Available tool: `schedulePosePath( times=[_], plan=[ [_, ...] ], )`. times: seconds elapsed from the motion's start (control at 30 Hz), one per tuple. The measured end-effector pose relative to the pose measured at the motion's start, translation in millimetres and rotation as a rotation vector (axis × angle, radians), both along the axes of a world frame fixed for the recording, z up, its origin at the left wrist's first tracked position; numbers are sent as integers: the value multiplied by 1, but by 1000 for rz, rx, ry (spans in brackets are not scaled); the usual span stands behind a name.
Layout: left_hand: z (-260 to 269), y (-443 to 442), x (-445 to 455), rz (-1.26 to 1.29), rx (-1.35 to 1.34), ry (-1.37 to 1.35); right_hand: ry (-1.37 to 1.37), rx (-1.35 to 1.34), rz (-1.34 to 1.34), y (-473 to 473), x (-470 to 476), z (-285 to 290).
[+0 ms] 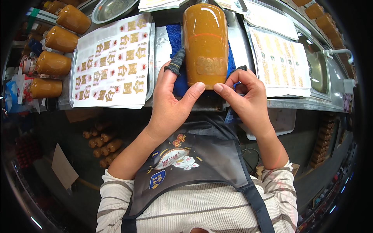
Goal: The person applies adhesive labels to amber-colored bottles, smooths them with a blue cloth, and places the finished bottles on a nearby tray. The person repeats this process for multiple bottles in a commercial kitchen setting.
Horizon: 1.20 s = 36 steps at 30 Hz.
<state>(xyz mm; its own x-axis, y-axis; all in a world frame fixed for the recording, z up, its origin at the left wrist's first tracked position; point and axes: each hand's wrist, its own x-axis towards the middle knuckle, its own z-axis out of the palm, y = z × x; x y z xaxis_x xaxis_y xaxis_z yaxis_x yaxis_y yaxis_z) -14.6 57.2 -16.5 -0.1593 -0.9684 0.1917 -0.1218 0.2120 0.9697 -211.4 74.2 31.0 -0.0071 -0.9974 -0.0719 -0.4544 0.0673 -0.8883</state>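
Observation:
A glossy amber-brown bottle [205, 43] with a raised emblem low on its side lies over a blue cloth [174, 38], its neck pointing away from me. My left hand [174, 96] touches the bottle's left side and bottom edge, thumb at the base; a dark knitted finger cover is on a finger. My right hand [247, 93] has its thumb at the base's right corner, with its fingers curled by the lower right side, one in a dark cover. A thin red light line crosses the bottle. Whether the hands bear its weight, I cannot tell.
Printed label sheets [112, 64] lie on a tray at left, with more sheets [281, 64] at right. Several similar bottles [54, 62] line the left side. A metal bowl [113, 10] stands at the back left, and a sink [316, 67] with a pipe is at right.

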Motion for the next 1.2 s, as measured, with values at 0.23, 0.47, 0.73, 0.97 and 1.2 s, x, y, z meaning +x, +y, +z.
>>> schedulePosePath(
  times=[0.23, 0.47, 0.73, 0.97, 1.2],
  plan=[
    [3, -1, 1, -4, 9, -1, -43, 40, 3, -1, -1, -1],
    [2, -2, 2, -23, 13, 10, -25, 40, -24, -3, 1, -1],
    [-4, 0, 7, -34, 154, 205, -27, 103, -21, -3, 1, 4],
    [-3, 3, 5, -15, 127, 176, -68, 105, -54, -1, 1, 3],
    [0, 4, -2, 24, 24, 62, -1, 20, -46, -2, 2, -2]
  ],
)
